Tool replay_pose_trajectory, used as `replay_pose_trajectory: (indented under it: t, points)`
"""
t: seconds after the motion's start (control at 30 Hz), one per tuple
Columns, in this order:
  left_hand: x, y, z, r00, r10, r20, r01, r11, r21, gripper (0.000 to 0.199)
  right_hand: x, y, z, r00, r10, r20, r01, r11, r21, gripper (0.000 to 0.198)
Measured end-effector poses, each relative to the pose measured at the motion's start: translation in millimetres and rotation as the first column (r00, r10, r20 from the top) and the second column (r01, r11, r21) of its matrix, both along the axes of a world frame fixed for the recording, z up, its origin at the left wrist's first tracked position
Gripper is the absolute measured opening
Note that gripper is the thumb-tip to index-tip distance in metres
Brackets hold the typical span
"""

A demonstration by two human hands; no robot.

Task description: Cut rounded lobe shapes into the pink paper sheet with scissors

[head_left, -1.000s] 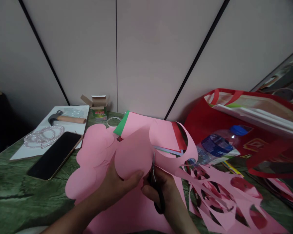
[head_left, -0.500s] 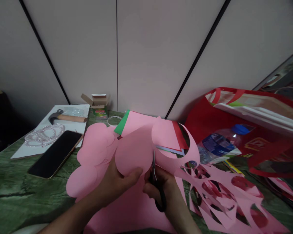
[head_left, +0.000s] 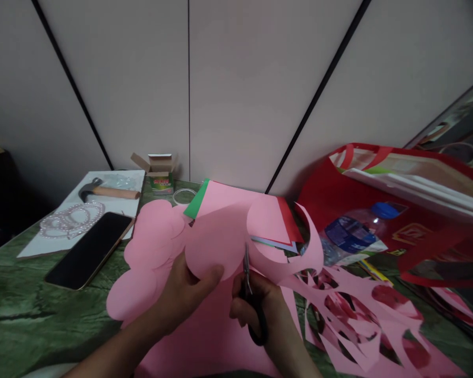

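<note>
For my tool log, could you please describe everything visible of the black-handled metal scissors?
The black-handled metal scissors, partly hidden by the bare right hand gripping them, point forward. Their silvery blades sit at the right edge of a round pink paper piece; the curved handle loop looks plastic.

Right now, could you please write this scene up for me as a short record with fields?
Left grip: holds round pink paper piece, thumb on top
Right grip: holds black-handled metal scissors, blades at the paper piece's right edge
Left side: overlapping round pink paper cutouts, black rectangular phone, wooden-handled hammer
Right side: pink paper offcuts with holes, clear blue-capped plastic bottle, red open-topped bag
Far side: open green-and-brown cardboard box
</note>
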State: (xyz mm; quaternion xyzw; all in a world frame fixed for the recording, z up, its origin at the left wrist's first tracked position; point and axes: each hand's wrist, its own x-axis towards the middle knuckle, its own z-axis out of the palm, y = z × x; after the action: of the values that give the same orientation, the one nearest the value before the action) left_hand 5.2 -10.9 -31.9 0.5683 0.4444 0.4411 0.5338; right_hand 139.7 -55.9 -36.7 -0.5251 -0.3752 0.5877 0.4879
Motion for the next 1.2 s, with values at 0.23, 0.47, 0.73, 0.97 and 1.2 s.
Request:
replay_pose_trajectory:
  t: [0.23,0.47,0.73,0.97,1.2]
  points:
    - [4,-10,19.3,0.994,-0.006,-0.113,0.001,0.999,-0.049,0.014,-4,-2,-6,0.999,0.007,-0.043,-0.005,0.999,0.038,0.013]
    - [13,-17,23.4,0.992,0.11,-0.062,-0.118,0.984,-0.13,0.022,4,-4,-13,0.994,0.045,-0.103,-0.036,0.995,0.093,0.03]
    - [12,-16,23.7,0.993,0.096,-0.072,-0.101,0.991,-0.083,0.032,3,-4,-12,0.999,0.038,-0.011,-0.037,0.993,0.108,0.032]
    - [7,-14,23.7,0.997,0.017,-0.071,-0.021,0.998,-0.062,0.035,1,-3,-15,0.999,0.018,-0.045,-0.011,0.99,0.144,0.027]
    - [1,-9,17.9,0.989,0.016,-0.147,-0.017,1.0,-0.009,0.03,3,-2,-17,1.0,-0.006,-0.003,0.006,0.995,0.102,0.021]
